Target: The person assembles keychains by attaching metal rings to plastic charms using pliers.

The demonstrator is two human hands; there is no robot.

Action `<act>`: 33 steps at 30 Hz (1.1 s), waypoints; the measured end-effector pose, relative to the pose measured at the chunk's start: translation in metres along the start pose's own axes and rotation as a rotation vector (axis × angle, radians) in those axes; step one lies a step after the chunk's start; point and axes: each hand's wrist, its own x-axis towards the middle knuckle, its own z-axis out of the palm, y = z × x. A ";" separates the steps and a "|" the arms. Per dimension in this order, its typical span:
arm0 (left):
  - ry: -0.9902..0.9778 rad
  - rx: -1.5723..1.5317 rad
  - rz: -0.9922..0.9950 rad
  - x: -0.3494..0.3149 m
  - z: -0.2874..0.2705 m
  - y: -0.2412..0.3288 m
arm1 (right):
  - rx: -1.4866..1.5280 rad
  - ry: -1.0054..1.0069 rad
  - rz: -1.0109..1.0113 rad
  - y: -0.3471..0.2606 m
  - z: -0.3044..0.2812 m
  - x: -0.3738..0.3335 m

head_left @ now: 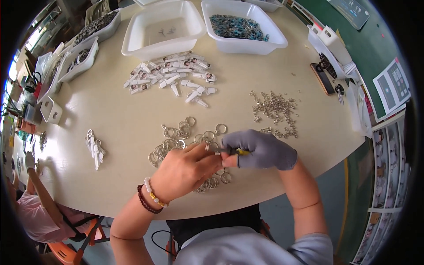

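My left hand (187, 170), bare and wearing two bracelets, is closed in a pinch over a pile of silver key rings (221, 129). What its fingertips hold is too small to make out. Touching or nearly touching it, my right hand (263, 152) in a grey glove grips pliers (242, 152) with a bit of yellow handle showing; their tips are at the left fingers. To the right lie small metal clasps or connectors (276, 108). Farther off is a heap of white clip-like pieces (172, 73) with little pictures. Several white pieces with rings (95, 149) lie at left.
At the back stand a white tub (128, 42) with a few pieces in it and another tub (276, 42) of blue-and-metal parts. Trays of metal parts (79, 64) line the left edge. A phone (322, 78) and keys (339, 92) lie right. Another person (37, 203) sits at left.
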 end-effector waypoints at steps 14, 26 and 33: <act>0.372 -0.191 -0.264 -0.010 0.009 -0.011 | -0.170 0.572 -0.012 0.010 0.023 0.021; 0.453 -0.426 -0.532 -0.008 -0.003 -0.021 | -0.878 0.495 0.105 0.018 0.005 0.029; 0.308 -0.323 -0.385 -0.010 0.009 -0.017 | -0.196 0.500 0.150 -0.003 0.000 0.012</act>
